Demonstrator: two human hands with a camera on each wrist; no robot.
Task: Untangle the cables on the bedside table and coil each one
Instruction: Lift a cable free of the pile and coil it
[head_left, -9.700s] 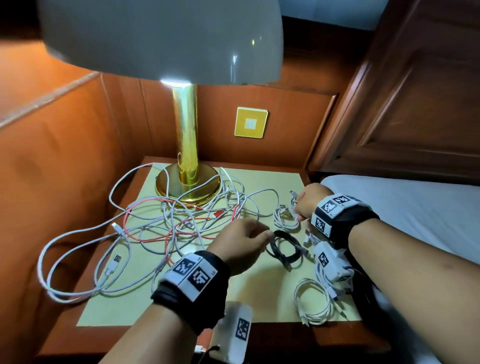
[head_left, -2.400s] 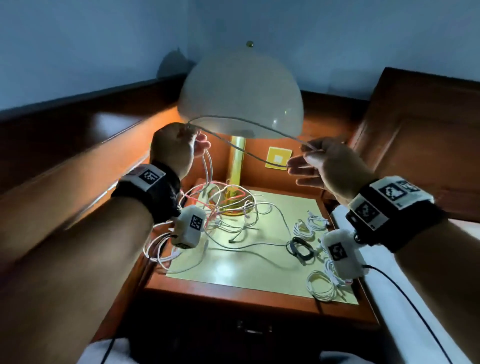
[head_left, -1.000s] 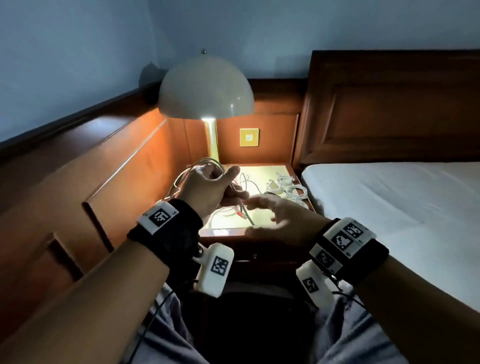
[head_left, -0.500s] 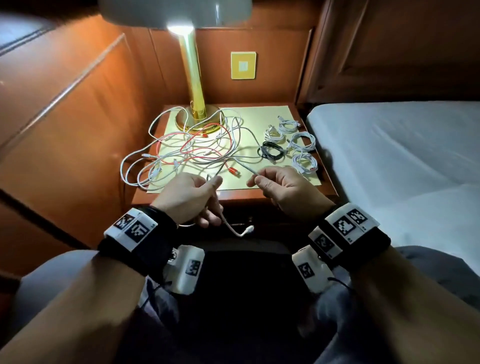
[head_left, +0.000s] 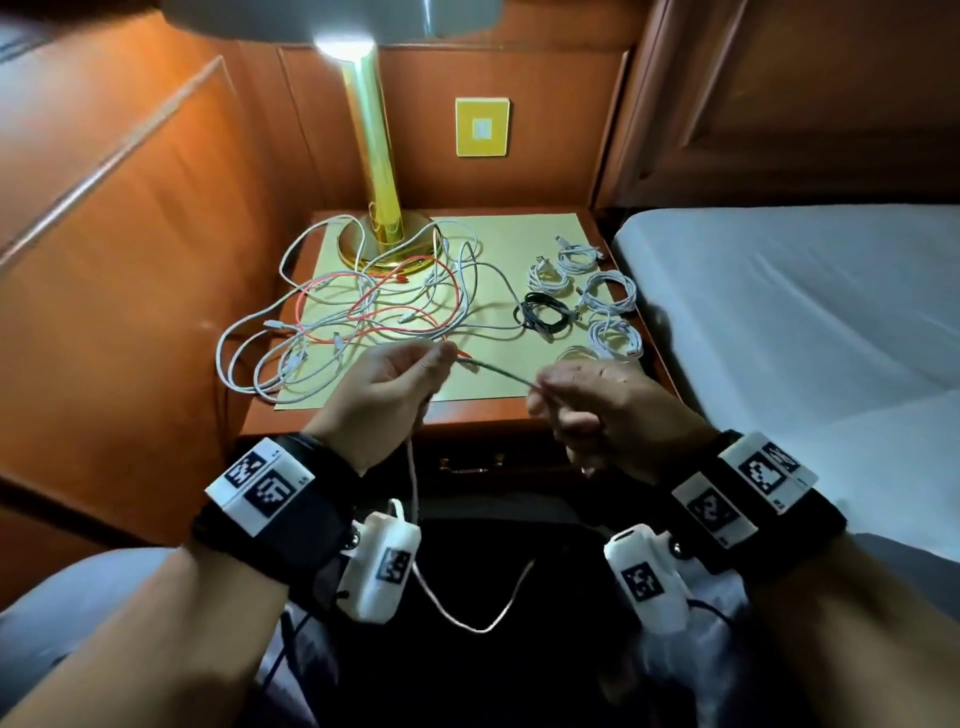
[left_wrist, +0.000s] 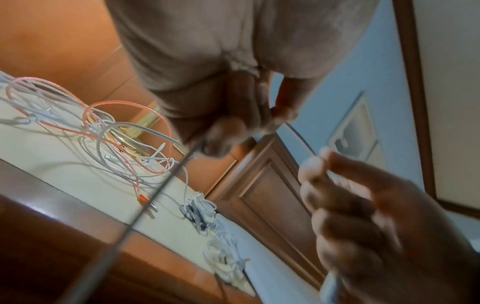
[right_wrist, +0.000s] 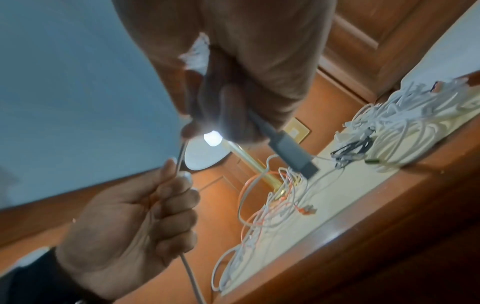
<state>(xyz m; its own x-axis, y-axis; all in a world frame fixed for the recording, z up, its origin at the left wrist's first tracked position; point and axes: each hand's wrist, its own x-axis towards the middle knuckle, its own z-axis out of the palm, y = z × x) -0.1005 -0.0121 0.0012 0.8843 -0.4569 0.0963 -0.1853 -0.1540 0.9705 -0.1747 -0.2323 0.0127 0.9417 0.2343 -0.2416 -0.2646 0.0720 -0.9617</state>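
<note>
Now | hands: left (head_left: 384, 395), right (head_left: 597, 410) pinch white cable (head_left: 493, 370) | lampshade (head_left: 332, 15) cropped

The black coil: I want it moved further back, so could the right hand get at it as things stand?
Probably not at once: the right hand pinches the white cable stretched to the left hand. The black coil lies uncovered on the table just beyond it.

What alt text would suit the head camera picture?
Two hands, left hand and right hand, stretch a white cable between them above a bedside table with tangled cables and coiled cables.
</note>
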